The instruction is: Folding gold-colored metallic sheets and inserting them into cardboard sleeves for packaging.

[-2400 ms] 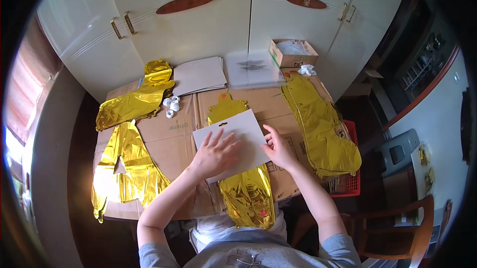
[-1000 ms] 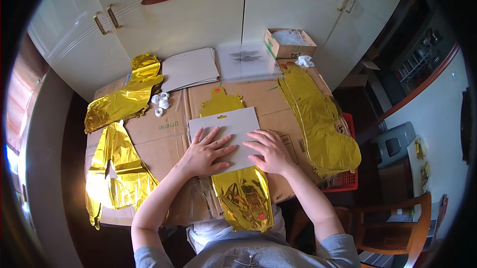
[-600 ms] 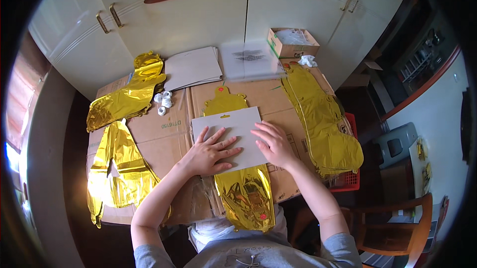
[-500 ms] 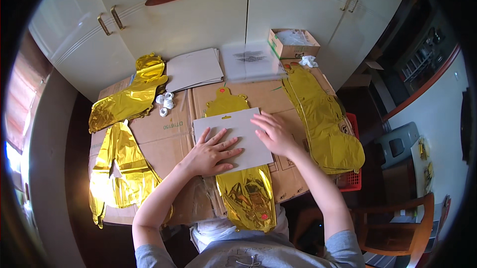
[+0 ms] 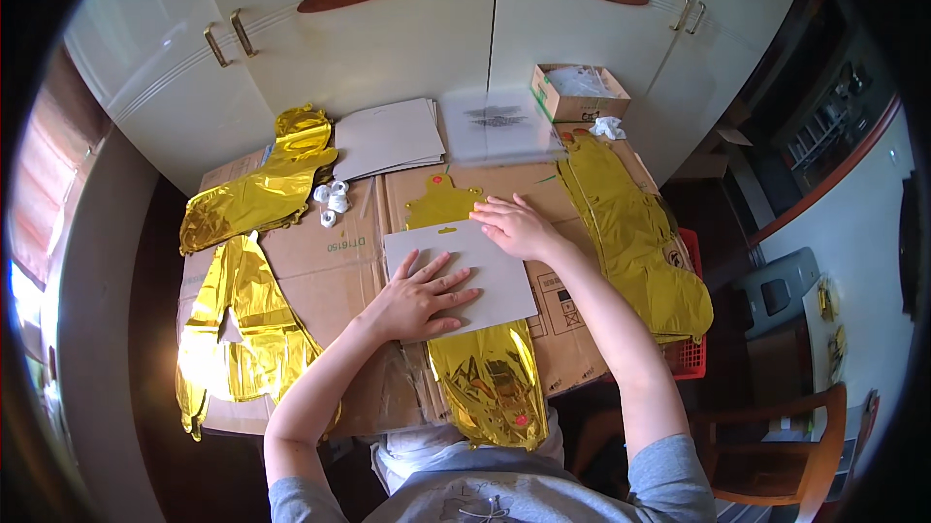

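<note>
Item, lower centre of the frame: gold foil balloon (image 5: 490, 382), laid flat lengthwise, its near end hanging over the table edge, its far tip showing above a grey card (image 5: 465, 266) set across its middle.

Item, centre: left hand (image 5: 419, 295), open, fingers spread, palm pressed flat on the card's near-left part. Right hand (image 5: 514, 224), open, fingers extended, resting on the card's upper right edge. Neither gripped anything.

Handling note: the step seemed to be pressing the foil flat under the card. It would go best with even pressure from both palms, the card kept square to the balloon, and no sliding that might crease the foil.

Item, surface: table (image 5: 320, 242) covered with flattened brown cardboard. More gold foil pieces (image 5: 257, 198) lay at the left, one long piece (image 5: 635, 232) at the right. Small white rolls (image 5: 333, 201) sat left of centre.

Item, upper centre: a stack of grey cards (image 5: 388, 135), a pale sheet beside it, a small open carton (image 5: 579, 95).

Item, room: white cupboard doors (image 5: 417, 29) behind, a red crate at the right table edge, a wooden chair (image 5: 776, 445) lower right.
</note>
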Motion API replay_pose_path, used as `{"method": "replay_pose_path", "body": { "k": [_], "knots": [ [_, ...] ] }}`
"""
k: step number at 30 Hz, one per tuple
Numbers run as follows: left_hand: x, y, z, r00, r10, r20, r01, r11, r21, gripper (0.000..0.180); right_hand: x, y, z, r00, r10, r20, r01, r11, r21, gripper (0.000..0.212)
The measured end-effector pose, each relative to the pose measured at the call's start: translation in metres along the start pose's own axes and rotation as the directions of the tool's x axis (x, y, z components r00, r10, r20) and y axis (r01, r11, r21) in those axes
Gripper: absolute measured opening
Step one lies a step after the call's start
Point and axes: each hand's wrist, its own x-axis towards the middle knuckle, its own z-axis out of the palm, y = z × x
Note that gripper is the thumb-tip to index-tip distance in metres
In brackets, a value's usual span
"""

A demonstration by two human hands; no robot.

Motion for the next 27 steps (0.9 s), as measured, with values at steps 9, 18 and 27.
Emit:
{"method": "replay_pose_path", "body": {
  "k": [9, 18, 27],
  "knots": [
    [0.0, 0.0, 0.003, 0.998, 0.037, -0.041, -0.036, 0.999, 0.033, 0.054, -0.007, -0.001, 0.013, 0.991, -0.053, -0.125, 0.05, 0.998, -0.025, 0.043],
    [0.0, 0.0, 0.004, 0.998, 0.021, -0.054, -0.018, 0.999, 0.049, 0.053, -0.075, -0.054, 0.004, 0.966, -0.252, -0.065, 0.248, 0.967, -0.062, 0.061],
    [0.001, 0.002, 0.003, 0.997, 0.024, -0.075, -0.021, 0.999, 0.045, 0.054, -0.092, -0.048, 0.011, 0.972, -0.231, -0.028, 0.226, 0.966, -0.127, 0.069]
  ]
}}
